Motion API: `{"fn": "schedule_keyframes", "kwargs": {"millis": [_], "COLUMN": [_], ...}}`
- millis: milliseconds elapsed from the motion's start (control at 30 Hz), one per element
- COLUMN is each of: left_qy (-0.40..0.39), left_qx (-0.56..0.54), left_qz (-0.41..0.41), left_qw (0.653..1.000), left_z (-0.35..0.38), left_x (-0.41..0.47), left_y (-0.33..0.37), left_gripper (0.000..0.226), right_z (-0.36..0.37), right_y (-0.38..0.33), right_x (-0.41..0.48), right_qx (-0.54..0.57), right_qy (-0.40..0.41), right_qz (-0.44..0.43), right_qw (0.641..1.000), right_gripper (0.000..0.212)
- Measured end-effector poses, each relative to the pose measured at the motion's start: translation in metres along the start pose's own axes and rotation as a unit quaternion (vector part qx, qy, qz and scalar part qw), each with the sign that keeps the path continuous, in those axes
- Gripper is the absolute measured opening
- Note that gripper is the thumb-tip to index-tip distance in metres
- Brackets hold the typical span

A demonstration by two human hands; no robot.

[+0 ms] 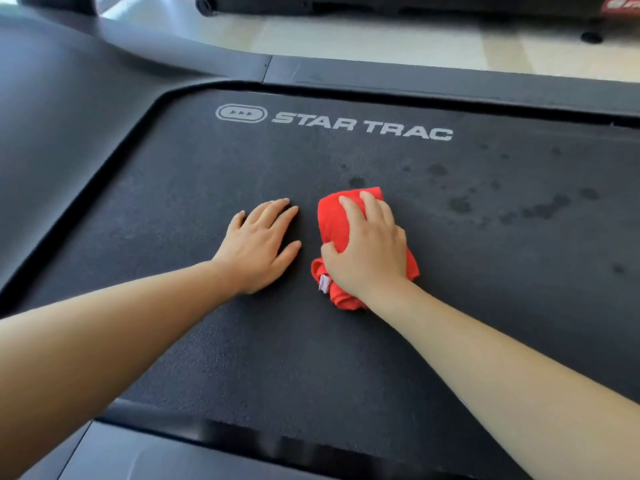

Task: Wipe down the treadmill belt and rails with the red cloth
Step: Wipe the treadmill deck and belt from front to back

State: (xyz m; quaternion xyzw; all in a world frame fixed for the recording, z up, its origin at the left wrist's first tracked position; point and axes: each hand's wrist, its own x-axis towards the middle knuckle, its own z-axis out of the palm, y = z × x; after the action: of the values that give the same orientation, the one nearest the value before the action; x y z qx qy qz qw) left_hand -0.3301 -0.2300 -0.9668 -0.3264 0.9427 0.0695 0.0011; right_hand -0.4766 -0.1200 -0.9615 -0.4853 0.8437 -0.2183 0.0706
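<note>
Treadmill belt [311, 358]: black, textured, runs left to right in front of the person. It carries the white lettering STAR TRAC [362, 125] near its far edge.

Red cloth [337, 216]: bunched, lying on the middle of the belt, with a small white tag [324, 283] at its near end.

Right hand [367, 251]: on top of the cloth, its fingers [372, 204] curled over the far edge and the thumb tucked into the left side, gripping it.

Left hand [259, 244]: just beside the cloth and not touching it, palm flat on the belt, fingers [277, 211] straight and slightly spread, holding nothing.

Dark blotches [459, 204]: scattered on the belt to the right of the cloth.

Far rail [450, 81] and near rail [173, 459]: black strips along the belt's two long edges.

Motor cover [69, 116]: smooth, dark, at the left end.

Floor [381, 36]: pale, beyond the far rail.
</note>
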Motion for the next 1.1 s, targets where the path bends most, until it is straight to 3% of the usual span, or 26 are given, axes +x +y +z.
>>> {"fn": "schedule_keyframes", "kwargs": {"millis": [367,567,733,900,1100], "left_qy": [0.019,0.048,0.037,0.104,0.118], "left_qx": [0.003,-0.023,-0.015,-0.065,-0.075], "left_qz": [0.077,0.001,0.012,-0.010,-0.013], "left_qw": [0.997,0.999,0.999,0.992,0.990], "left_z": [-0.004,-0.003,-0.008,-0.001,-0.002], "left_x": [0.061,0.124,0.172,0.182,0.184], "left_y": [-0.020,-0.058,-0.074,-0.080,-0.079], "left_gripper": [0.072,0.052,0.056,0.051,0.056], "right_z": [0.004,0.012,0.020,0.030,0.027], "right_y": [0.006,-0.002,-0.006,-0.005,-0.007], "right_x": [0.016,0.085,0.144,0.197,0.236], "right_qx": [0.014,0.015,0.029,0.015,0.011], "right_qy": [0.030,0.044,0.053,0.076,0.044], "right_qz": [0.015,0.045,0.038,0.033,0.013], "right_qw": [0.999,0.998,0.997,0.996,0.999], "right_gripper": [0.067,0.066,0.066,0.065,0.062]}}
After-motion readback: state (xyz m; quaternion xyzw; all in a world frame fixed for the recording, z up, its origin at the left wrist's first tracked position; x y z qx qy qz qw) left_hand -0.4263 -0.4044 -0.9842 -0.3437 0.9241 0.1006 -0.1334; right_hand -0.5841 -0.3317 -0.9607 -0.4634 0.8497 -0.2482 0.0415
